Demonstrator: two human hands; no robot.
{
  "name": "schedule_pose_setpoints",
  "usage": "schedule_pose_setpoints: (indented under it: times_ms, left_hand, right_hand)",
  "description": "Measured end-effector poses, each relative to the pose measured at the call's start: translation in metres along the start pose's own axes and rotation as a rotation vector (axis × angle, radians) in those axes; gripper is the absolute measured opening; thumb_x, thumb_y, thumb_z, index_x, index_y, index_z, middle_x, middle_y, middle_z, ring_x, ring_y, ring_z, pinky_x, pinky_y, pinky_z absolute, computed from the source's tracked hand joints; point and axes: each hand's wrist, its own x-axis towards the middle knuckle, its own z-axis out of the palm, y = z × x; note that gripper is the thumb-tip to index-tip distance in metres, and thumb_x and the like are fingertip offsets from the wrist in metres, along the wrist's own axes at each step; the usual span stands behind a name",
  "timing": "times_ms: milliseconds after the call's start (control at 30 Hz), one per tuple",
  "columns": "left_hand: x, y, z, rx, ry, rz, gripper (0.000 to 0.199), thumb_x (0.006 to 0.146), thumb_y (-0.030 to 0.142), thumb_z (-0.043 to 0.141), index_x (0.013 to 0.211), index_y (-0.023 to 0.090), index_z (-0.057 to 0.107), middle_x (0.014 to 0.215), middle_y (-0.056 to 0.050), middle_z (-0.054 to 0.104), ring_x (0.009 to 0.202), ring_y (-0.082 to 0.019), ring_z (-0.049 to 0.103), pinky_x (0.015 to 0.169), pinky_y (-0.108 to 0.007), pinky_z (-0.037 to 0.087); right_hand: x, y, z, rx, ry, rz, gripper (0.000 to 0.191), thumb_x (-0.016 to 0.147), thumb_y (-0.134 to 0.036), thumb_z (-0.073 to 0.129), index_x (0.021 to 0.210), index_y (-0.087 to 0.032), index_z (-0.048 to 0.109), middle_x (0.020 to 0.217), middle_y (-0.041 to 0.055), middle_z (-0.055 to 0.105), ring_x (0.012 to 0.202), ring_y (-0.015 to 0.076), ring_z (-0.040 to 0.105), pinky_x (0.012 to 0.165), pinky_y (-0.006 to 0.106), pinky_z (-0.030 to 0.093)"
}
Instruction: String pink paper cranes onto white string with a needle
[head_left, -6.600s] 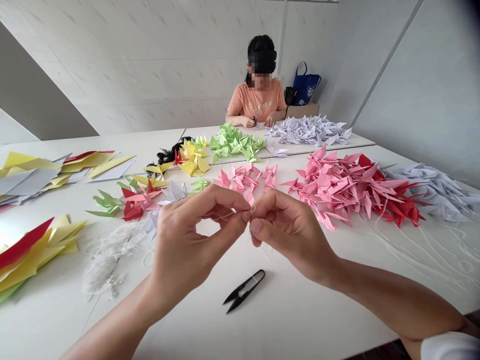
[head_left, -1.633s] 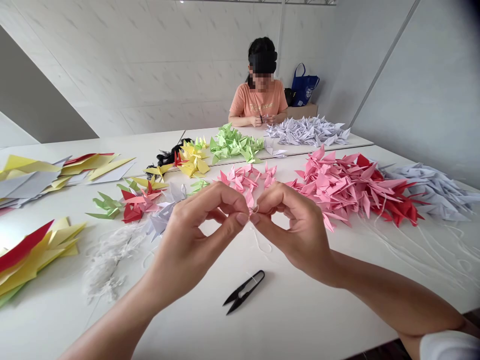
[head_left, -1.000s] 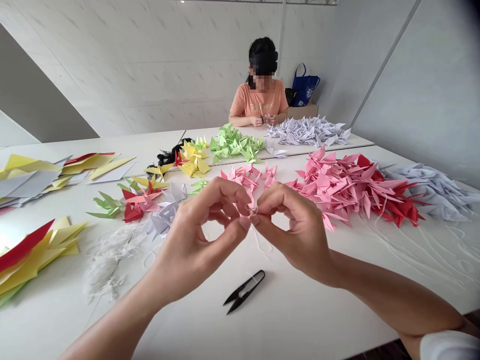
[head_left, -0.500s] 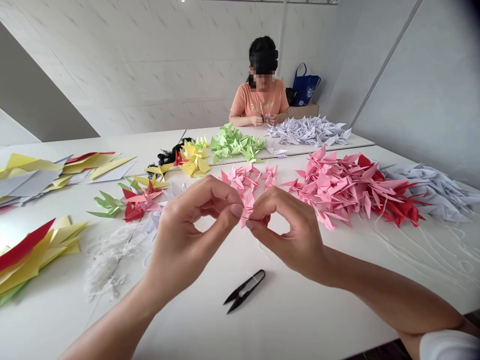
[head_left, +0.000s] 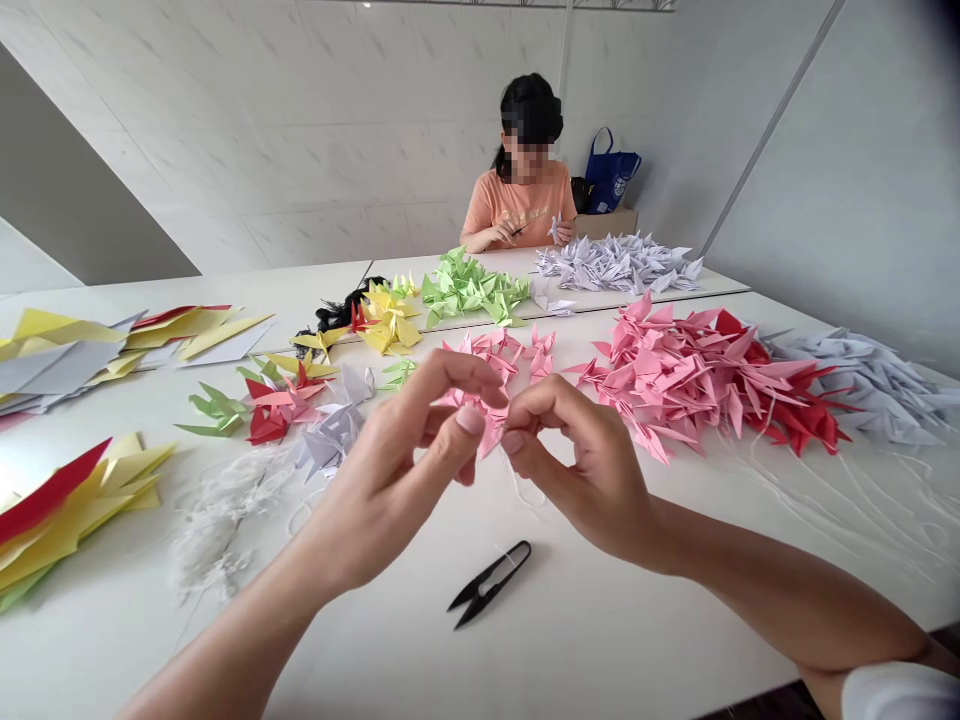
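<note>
My right hand (head_left: 581, 455) is closed, thumb and forefinger pinched together. A thin white thread (head_left: 517, 488) hangs down from its fingertips; anything else in the pinch is hidden. My left hand (head_left: 420, 460) is held just to the left with thumb and forefinger apart, and I see nothing in it. Behind both hands lie pink folded paper cranes (head_left: 541, 355), partly covered by my fingers. On the table below, black thread snips (head_left: 489, 585) rest with blades toward the lower left, a bit of white thread across them.
A large heap of pink cranes (head_left: 675, 370) stands right, beside red and white ones. Green cranes (head_left: 472, 290) lie further back. Loose white threads (head_left: 225, 520) and paper sheets (head_left: 82, 510) are at left. Across the table sits a person in an orange shirt (head_left: 517, 205), holding a white crane.
My left fingers have parted from their pinch and drawn slightly away from my right hand, which stays pinched. The person opposite has raised a white crane.
</note>
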Motion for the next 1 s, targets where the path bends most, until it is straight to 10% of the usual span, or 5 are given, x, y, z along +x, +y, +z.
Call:
schedule_pose_setpoints:
  times_ms: [200, 400, 1000]
  left_hand:
    - [0.004, -0.007, 0.0, 0.035, -0.247, -0.144, 0.025, 0.1, 0.037, 0.056, 0.121, 0.024, 0.049, 0.077, 0.002, 0.061, 0.058, -0.01, 0.05, 0.051, -0.02, 0.047]
    - [0.005, -0.009, -0.005, 0.171, -0.192, -0.143, 0.032, 0.105, 0.039, 0.041, 0.088, 0.021, 0.061, 0.065, 0.003, 0.045, 0.058, -0.011, 0.046, 0.056, -0.02, 0.051]
    - [0.003, -0.003, -0.014, 0.298, -0.178, -0.136, 0.035, 0.103, 0.039, 0.044, 0.085, 0.021, 0.069, 0.054, 0.005, 0.033, 0.048, -0.01, 0.032, 0.045, -0.021, 0.033]
  right_hand:
    - [0.0, 0.0, -0.001, 0.155, 0.008, 0.135, 0.011, 0.1, -0.024, 0.06, 0.091, -0.021, 0.054, 0.07, -0.0053, 0.054, 0.056, 0.0075, 0.05, 0.051, 0.021, 0.04]
    - [0.002, 0.0, -0.002, 0.242, 0.058, 0.172, 0.013, 0.101, -0.027, 0.06, 0.091, -0.022, 0.053, 0.065, -0.0058, 0.053, 0.057, 0.0088, 0.05, 0.052, 0.022, 0.041]
    - [0.01, 0.013, -0.007, 0.217, 0.135, 0.19, 0.017, 0.105, -0.036, 0.05, 0.095, -0.022, 0.051, 0.064, -0.0059, 0.046, 0.058, 0.0111, 0.045, 0.057, 0.025, 0.043]
